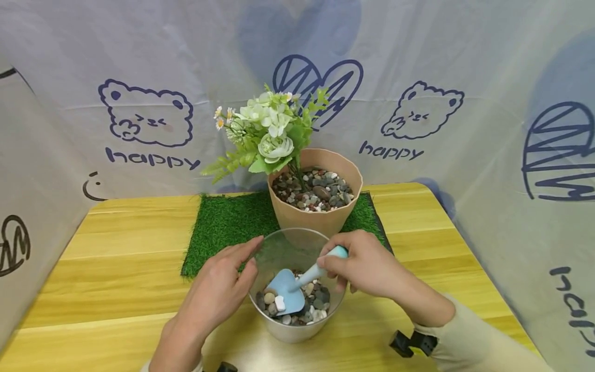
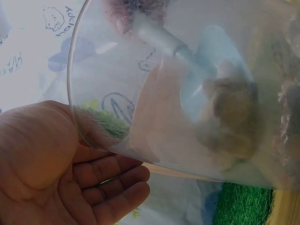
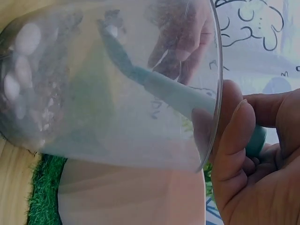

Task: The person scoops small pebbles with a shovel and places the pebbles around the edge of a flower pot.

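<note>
In the head view a clear plastic bucket (image 1: 299, 330) stands on the table, holding mixed pebbles (image 1: 321, 297). My right hand (image 1: 364, 261) grips the handle of a small light-blue shovel (image 1: 289, 294), whose blade is inside the bucket. Several pebbles, one of them white (image 1: 280, 303), lie at the blade's tip. My left hand (image 1: 218, 281) rests against the bucket's left side near the rim, fingers fairly straight; the left wrist view shows its fingers (image 2: 117, 187) along the outside wall. The shovel's handle (image 3: 176, 96) shows through the bucket in the right wrist view.
Behind the bucket, a peach flowerpot (image 1: 311, 217) filled with pebbles holds artificial white-green flowers (image 1: 274, 129). It stands on a green turf mat (image 1: 223, 222) on the wooden table (image 1: 121, 268). Printed cloth (image 1: 223, 46) hangs around the back and sides.
</note>
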### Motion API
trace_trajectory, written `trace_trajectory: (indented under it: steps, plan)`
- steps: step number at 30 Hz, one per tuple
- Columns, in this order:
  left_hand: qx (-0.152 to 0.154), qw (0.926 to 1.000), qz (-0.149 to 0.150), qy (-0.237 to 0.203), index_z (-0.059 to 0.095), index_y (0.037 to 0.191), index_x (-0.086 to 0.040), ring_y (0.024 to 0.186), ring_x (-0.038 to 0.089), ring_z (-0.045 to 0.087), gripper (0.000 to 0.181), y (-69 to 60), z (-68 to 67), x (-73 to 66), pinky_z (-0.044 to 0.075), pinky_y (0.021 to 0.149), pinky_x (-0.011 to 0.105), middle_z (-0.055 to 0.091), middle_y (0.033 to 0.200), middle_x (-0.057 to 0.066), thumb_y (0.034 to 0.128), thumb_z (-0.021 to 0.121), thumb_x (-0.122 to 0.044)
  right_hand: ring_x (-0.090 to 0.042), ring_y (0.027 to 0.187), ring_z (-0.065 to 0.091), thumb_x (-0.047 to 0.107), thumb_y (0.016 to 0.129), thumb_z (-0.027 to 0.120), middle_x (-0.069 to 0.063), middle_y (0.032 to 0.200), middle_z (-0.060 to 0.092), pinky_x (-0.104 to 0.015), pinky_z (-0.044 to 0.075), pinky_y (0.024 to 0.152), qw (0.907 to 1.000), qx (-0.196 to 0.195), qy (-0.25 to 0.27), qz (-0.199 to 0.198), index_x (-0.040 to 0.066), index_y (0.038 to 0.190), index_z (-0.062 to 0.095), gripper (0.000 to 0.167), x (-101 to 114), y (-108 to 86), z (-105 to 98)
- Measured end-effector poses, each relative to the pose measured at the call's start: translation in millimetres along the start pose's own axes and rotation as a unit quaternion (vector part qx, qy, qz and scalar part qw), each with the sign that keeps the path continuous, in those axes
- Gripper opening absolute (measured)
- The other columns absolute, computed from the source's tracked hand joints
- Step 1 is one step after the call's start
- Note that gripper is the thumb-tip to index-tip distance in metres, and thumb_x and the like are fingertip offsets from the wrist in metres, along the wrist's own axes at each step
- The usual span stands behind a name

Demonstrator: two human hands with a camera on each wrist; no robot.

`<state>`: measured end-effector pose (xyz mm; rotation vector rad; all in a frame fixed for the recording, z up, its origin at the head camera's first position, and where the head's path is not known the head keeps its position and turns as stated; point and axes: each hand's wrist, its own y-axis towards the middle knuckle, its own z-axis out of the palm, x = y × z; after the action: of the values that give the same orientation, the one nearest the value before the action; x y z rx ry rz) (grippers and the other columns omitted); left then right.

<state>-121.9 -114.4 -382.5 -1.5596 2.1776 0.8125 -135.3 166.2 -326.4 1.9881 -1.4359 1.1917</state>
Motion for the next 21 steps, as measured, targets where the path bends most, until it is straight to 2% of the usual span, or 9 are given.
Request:
trace_trajectory:
  steps: [8,13,18,21]
  plan:
    - [-0.003,1.0,0.0,0.0,0.062,0.15,-0.018,0.131,0.031,0.065,0.045,-0.4,1.4,0.4,0.056,0.106,0.054,0.069,0.142,0.007,0.1051,0.058,-0.019,-0.02,0.052,0.067,0.017,0.098,0.072,-0.008,0.074,0.073,-0.03,0.055,0.044,0.999,-0.002,0.042,0.014,0.004,0.099,0.078,0.014,-6.2,-0.8,-6.7]
    - [-0.002,1.0,0.001,-0.001,0.061,0.15,-0.018,0.131,0.031,0.065,0.045,0.0,1.1,0.2,0.055,0.106,0.054,0.068,0.143,0.007,0.1053,0.057,-0.019,-0.018,0.052,0.067,0.015,0.099,0.071,-0.013,0.076,0.074,-0.029,0.055,0.044,0.9974,-0.001,0.069,0.022,0.001,0.1,0.078,0.016,-10.4,-1.4,-9.8]
    - [-0.001,1.0,-0.003,-0.002,0.061,0.15,-0.019,0.132,0.031,0.065,0.045,0.0,0.9,0.1,0.055,0.107,0.054,0.068,0.143,0.007,0.1053,0.058,-0.019,-0.016,0.052,0.067,0.016,0.1,0.07,-0.019,0.078,0.074,-0.029,0.055,0.044,0.9959,-0.004,0.084,0.034,0.0,0.103,0.077,0.018,-12.4,-2.3,-9.6]
    - [-0.001,1.0,-0.006,-0.004,0.061,0.15,-0.02,0.131,0.031,0.065,0.045,-0.1,0.8,0.2,0.055,0.107,0.054,0.068,0.143,0.007,0.1051,0.058,-0.019,-0.017,0.053,0.067,0.017,0.1,0.07,-0.017,0.078,0.074,-0.03,0.056,0.044,0.9957,-0.008,0.087,0.033,0.0,0.104,0.077,0.019,-12.8,-2.8,-8.9]
